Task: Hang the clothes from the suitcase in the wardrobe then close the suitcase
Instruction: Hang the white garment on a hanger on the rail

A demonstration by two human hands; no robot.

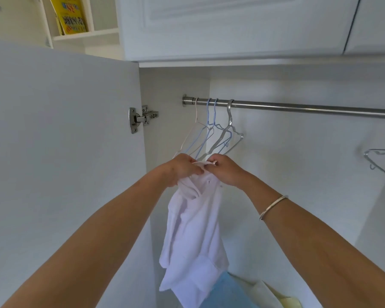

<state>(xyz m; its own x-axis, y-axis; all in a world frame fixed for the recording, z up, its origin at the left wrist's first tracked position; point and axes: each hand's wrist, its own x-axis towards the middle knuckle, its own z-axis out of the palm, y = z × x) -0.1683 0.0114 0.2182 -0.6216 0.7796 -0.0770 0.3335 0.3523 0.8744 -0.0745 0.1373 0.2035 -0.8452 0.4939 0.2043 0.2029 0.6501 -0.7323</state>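
Both hands are raised together just below the centre of view, inside the open wardrobe. My left hand (182, 167) has its fingers curled round the bunched collar of the shirt (193, 230). My right hand (225, 172) pinches the same collar edge from the 3 o'clock side, and the two hands are touching or very nearly so. Held by the collar, the shirt hangs free toward 6 o'clock, which puts the neck opening uppermost, where a hanger must enter. The hangers (211, 134) are bunched at the left end of the rod (298, 108), at 12 o'clock from my hands. Their lower ends reach my knuckles, and I cannot tell whether one is already inside the collar. Judgement: the step in hand is fitting shirt to hanger, close under the rod so the lift afterwards is short. The door (65, 152) stands open at 9 o'clock, out of my arms' way. A blue item (227, 292) lies at 6 o'clock beneath the hem. The suitcase is not in view, so I judge that closing it is not yet done.
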